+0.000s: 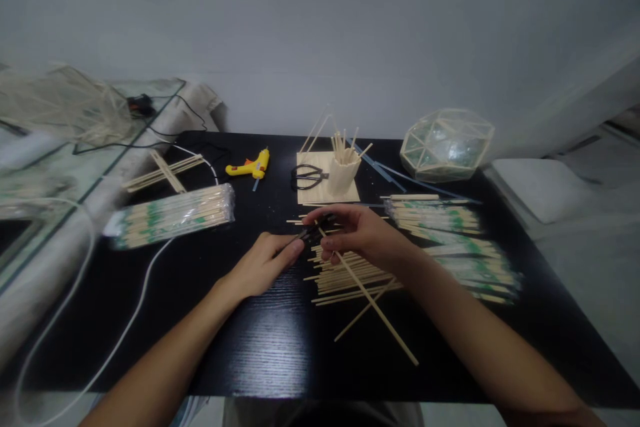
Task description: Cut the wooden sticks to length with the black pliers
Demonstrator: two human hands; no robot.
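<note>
My left hand is closed round one end of a small dark metal tool, whose exact kind I cannot make out. Facing it, my right hand pinches a long wooden stick near its upper end, where the stick meets the tool. The stick slants down to the right over the black table. Beneath my right hand lies a spread of loose wooden sticks, partly hidden by the hand and forearm. A single stick crosses under the held one.
A wooden cup of sticks and black-handled scissors rest on a wooden board. Left are a yellow glue gun, a chopstick pack and a white cable. Right are more packs and a faceted stick-framed form.
</note>
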